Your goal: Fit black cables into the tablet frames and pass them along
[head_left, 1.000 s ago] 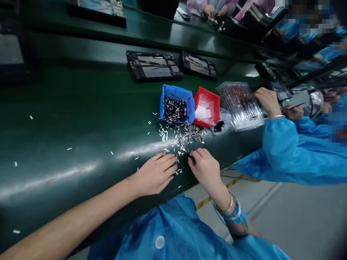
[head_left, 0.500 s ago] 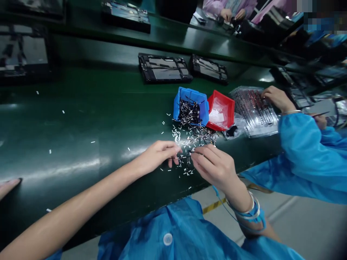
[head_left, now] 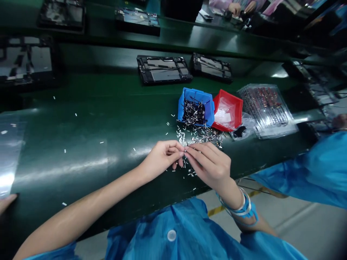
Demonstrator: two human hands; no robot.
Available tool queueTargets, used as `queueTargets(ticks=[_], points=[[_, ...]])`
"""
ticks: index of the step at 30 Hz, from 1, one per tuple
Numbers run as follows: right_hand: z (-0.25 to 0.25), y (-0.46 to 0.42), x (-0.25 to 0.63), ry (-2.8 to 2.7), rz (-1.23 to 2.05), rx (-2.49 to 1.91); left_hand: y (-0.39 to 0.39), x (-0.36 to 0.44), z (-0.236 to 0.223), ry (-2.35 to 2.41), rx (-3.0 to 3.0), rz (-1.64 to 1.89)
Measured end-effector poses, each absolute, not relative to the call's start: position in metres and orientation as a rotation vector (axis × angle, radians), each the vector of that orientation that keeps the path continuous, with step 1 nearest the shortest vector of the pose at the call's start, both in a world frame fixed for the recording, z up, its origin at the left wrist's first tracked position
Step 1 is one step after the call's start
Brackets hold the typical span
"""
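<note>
In front of the bins, my left hand (head_left: 166, 158) and my right hand (head_left: 211, 161) meet fingertip to fingertip. Both are closed in a pinch on a short thin black cable (head_left: 185, 150), mostly hidden by the fingers. Just beyond them, a pile of small dark cables (head_left: 208, 134) spills from a blue bin (head_left: 182, 105), which holds more of them. Tiny white strips (head_left: 180, 135) are scattered round and under my hands. A red bin (head_left: 238, 115) with clear plastic bags in it adjoins the blue one.
A stack of clear plastic trays (head_left: 271, 113) lies to the right, beside a small clear bag (head_left: 245, 126). Opened black tablet-like devices (head_left: 165, 70) line the back of the green bench (head_left: 89, 119). Another person's fingers and a clear sheet (head_left: 12, 155) are at the left edge; a blue sleeve (head_left: 325, 166) is at right.
My hands have come together, fingertips now touching where a gap was. The neighbour's hand has left the trays. A clear sheet has appeared at the left edge. The view has shifted slightly.
</note>
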State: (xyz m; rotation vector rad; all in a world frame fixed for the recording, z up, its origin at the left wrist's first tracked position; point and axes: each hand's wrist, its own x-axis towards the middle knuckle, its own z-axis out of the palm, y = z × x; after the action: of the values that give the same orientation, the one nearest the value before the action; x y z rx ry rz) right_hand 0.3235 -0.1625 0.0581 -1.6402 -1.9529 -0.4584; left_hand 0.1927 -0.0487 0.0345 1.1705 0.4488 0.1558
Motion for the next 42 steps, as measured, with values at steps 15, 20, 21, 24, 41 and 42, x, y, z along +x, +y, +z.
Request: queueTargets(ticks=[15,20,21,24,41,42], points=[[0.054,-0.159,0.328,-1.883,-0.482,-1.545,-0.047,0.198,0.034,0.605,1.026,0.104],[0.047,-0.159,0.324,-1.904,-0.42,-1.561,-0.051,0.197,0.039,0.545,0.981,0.172],[0.047,-0.159,0.324,-1.894,-0.423,-1.57,-0.052,0.197,0.039,0.543,0.976,0.18],[0.046,-0.158,0.32,-1.884,-0.435,-1.603,-0.054,0.196,0.038,0.575,1.008,0.211],[0.053,-0.151,0.41,-1.472,-0.71,-2.153,-0.038,0.195,0.042,0.639,1.082,0.186],[0.052,-0.15,0.394,-1.646,-0.661,-1.998,-0.039,0.195,0.041,0.62,1.08,0.177]])
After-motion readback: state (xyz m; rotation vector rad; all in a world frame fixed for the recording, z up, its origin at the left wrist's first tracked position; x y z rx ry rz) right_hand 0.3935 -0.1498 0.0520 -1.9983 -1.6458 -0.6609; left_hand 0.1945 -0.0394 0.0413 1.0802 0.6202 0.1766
